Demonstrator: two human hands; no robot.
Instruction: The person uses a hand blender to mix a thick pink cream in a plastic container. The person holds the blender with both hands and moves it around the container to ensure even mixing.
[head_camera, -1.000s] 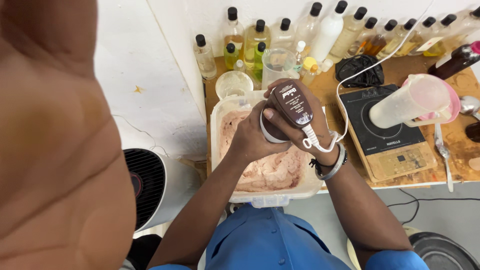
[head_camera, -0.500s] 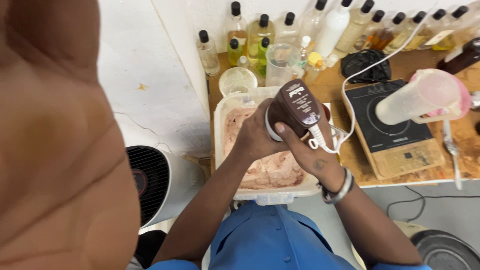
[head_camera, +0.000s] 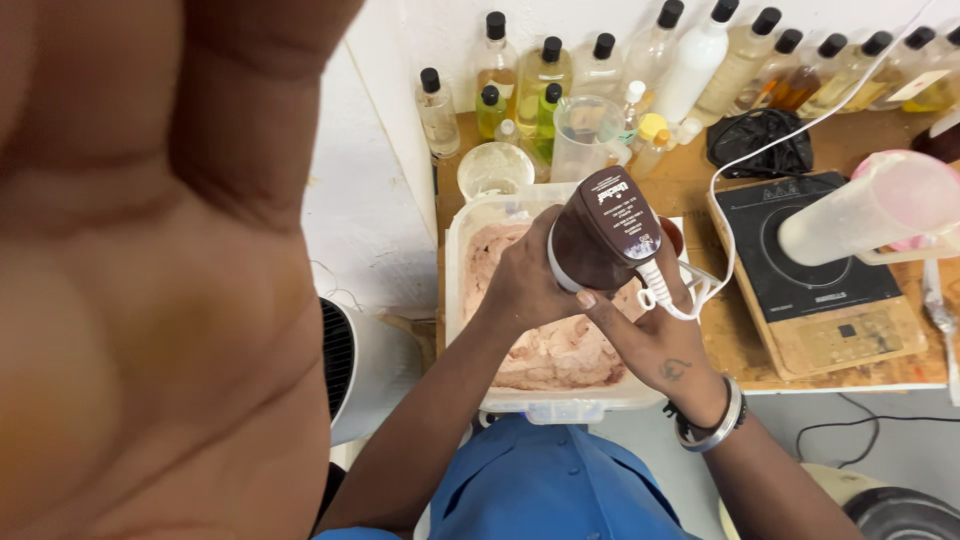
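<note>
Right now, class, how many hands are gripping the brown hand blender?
2. The left hand wraps the side of the brown hand blender, above the tub of pink mixture. The right hand grips it near the white cord.

The tub (head_camera: 470, 300) sits on the table (head_camera: 700, 190); bottles (head_camera: 545, 75) stand at twelve o'clock, the hotplate (head_camera: 810, 265) at three (jug (head_camera: 875, 205) above it).
</note>
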